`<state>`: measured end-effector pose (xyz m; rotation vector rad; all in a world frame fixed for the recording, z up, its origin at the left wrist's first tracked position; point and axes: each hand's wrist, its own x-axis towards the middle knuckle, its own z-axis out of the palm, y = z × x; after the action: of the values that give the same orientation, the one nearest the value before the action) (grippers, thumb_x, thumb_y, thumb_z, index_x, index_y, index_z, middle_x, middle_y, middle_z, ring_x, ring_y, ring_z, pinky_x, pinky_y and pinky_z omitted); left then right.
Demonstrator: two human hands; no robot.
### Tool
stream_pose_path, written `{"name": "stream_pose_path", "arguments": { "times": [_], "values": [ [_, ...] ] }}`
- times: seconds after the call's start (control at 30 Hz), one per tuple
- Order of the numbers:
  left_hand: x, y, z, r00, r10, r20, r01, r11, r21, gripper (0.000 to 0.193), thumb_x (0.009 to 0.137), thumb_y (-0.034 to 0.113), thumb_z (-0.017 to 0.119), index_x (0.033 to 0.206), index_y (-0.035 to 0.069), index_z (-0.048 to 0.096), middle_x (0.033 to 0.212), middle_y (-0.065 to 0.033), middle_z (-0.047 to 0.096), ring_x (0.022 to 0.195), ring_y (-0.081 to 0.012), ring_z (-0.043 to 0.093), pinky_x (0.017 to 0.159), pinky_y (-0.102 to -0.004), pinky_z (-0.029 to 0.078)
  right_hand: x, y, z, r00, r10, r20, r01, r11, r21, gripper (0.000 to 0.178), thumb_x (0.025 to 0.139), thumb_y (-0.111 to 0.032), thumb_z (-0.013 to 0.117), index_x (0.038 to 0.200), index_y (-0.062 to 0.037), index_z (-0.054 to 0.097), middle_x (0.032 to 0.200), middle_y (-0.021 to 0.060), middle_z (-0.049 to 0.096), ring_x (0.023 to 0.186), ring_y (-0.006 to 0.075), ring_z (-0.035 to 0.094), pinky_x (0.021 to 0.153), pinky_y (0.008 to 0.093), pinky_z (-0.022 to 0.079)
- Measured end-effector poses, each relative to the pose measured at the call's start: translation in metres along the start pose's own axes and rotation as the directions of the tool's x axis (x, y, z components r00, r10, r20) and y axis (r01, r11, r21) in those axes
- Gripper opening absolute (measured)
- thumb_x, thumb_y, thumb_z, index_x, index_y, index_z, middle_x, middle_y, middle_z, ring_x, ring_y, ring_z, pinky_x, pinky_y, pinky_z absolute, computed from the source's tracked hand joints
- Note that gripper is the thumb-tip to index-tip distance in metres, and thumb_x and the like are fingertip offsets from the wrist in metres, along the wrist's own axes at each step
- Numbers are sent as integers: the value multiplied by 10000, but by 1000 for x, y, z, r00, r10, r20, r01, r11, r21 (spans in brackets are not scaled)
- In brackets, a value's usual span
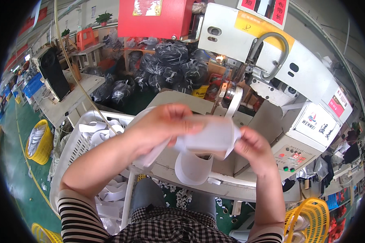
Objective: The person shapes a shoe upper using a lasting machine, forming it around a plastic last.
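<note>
Between my two hands, in front of the machine, is a white curved sheet piece [209, 135], bent and slightly blurred. My left hand [170, 121] is closed on its left end, thumb on top. At its right end, my right hand [251, 143] pinches the edge between thumb and fingers. Another white curved piece [194, 169] sits just below, at the front edge of the worktable [227, 178]. More white strip material [153, 157] shows beneath my left hand; I cannot tell whether that hand holds it too. Behind the piece, a white band [234, 103] runs down from a reel on the machine.
A white machine [312, 117] with a control panel stands at the right, a red box [154, 20] above. To the left is a white basket [75, 156] of white pieces. Yellow baskets [39, 152] stand on the floor. Black bags [170, 56] are piled behind.
</note>
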<state>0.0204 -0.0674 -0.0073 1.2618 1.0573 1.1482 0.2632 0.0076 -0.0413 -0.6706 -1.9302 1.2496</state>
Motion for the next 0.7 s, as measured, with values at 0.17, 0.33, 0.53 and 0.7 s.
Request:
{"name": "stream_pose_path", "arguments": {
  "times": [0.17,0.33,0.53,0.7],
  "values": [
    [41,20,-2,996,89,6,-85,972,-220,208,738,219,692,767,99,525,632,19,505,450,-30,369,407,-191,260,31,-11,-17,995,22,-99,33,851,523,133,802,-183,619,847,-62,588,799,12,585,711,101,556,625,248,453],
    [70,19,-6,994,103,-28,-106,953,-284,146,735,137,649,721,105,506,594,23,488,416,-28,333,405,-192,251,54,-6,-18,968,-23,-251,132,894,429,102,785,-162,633,804,-71,592,738,10,607,674,77,558,627,216,430],
    [87,14,-10,986,158,-59,-168,932,-321,118,744,133,607,691,107,505,571,20,479,393,-33,321,404,-186,252,70,-5,-19,954,-6,-299,153,870,469,156,762,-133,647,880,-34,620,808,27,630,714,89,573,698,217,422],
    [101,8,-16,995,91,-35,-97,936,-339,96,759,160,594,709,101,538,568,15,484,369,-42,324,391,-179,265,80,4,-20,940,9,-340,181,834,521,220,758,-136,645,948,-28,622,847,33,631,712,96,576,663,221,426]
  ]
}}
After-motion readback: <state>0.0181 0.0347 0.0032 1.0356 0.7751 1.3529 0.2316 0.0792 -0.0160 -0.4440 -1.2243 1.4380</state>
